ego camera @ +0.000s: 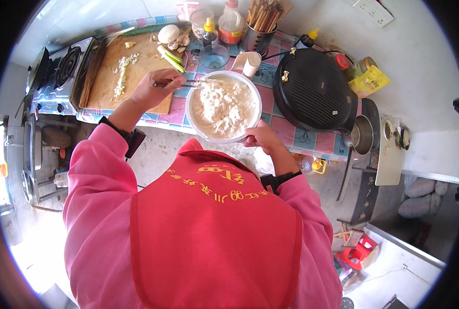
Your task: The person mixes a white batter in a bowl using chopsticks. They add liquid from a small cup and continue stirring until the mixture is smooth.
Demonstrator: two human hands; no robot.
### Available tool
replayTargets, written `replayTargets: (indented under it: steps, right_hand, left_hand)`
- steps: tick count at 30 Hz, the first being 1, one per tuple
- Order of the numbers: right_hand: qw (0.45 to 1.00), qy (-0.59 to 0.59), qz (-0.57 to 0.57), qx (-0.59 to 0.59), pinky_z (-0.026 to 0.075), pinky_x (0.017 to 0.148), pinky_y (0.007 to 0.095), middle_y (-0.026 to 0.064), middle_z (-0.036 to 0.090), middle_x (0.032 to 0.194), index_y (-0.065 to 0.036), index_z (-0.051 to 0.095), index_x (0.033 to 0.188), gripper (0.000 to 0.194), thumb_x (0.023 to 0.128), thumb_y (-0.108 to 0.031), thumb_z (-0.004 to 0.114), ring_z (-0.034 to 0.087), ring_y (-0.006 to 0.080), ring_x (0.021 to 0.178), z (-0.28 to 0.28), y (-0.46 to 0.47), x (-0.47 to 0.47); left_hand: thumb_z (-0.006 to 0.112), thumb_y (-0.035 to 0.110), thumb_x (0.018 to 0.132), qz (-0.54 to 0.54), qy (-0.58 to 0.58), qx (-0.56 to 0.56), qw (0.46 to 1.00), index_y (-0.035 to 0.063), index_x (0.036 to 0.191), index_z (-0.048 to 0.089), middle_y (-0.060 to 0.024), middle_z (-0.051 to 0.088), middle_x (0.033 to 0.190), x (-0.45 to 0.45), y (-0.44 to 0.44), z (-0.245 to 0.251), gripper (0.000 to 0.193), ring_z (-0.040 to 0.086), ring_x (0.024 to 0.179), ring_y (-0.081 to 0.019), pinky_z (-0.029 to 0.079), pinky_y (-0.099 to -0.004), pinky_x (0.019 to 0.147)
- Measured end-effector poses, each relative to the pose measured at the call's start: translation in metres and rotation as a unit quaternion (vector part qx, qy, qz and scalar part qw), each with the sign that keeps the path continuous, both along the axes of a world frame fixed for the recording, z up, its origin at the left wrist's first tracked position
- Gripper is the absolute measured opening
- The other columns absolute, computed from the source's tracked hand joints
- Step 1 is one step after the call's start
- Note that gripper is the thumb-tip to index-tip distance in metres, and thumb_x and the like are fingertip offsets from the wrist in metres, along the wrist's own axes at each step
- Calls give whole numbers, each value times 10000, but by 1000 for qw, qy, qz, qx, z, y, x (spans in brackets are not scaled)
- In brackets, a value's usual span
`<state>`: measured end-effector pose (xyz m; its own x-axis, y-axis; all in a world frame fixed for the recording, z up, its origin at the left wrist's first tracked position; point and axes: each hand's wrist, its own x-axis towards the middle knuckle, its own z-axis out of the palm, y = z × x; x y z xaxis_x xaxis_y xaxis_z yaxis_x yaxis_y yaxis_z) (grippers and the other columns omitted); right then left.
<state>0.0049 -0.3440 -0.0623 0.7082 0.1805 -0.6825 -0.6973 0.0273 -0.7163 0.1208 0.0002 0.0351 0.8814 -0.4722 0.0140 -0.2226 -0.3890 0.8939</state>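
Note:
A pair of chopsticks (pixel 189 82) is held in my left hand (pixel 159 88), with the tips in the white bowl (pixel 255 92). Clumpy white dough or wet flour (pixel 222 104) fills much of the bowl, and loose, paler flour lies around the lumps. My right hand (pixel 261 137) grips the bowl's near right rim, the thumb on top. The bowl sits at the front edge of a table covered with a pink and blue checked cloth (pixel 178 119).
Left of the bowl, a wooden cutting board (pixel 102 83) carries chopped pieces (pixel 125 73), scallion stalks (pixel 171 59) and garlic (pixel 181 41). A gas stove (pixel 61 77) stands beyond. On the right are a black electric griddle (pixel 314 90) and a saucepan (pixel 362 135). Behind stand bottles (pixel 231 25) and a chopstick holder (pixel 258 40).

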Motion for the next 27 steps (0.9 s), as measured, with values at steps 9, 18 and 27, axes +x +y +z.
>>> replayTargets:
  steps: [9,18,27]
  right_hand:
    - [989,-4,-35,146,600,836,382,153,639,1085,-47,323,1475,666,852,0,556,673,220,962,5,-14,-25]
    - [978,-25,-10,207,575,900,393,197,623,1165,-78,248,1534,756,827,52,483,671,243,1006,-1,-22,-30]
    - [980,-10,-9,199,556,910,389,155,629,1195,-96,258,1538,735,892,-113,609,660,222,993,1,-23,-29]
  left_hand:
    - [526,300,1046,227,172,-105,953,3,1020,669,-87,719,876,-49,17,-47,332,709,778,-159,573,-279,689]
    - [511,354,1045,327,354,-241,842,23,1068,623,-117,716,947,-80,-4,-65,350,723,839,-192,610,-306,763]
    - [532,315,1040,282,246,-253,892,-23,1050,638,-139,715,951,-59,-40,-28,355,723,850,-202,600,-299,738]
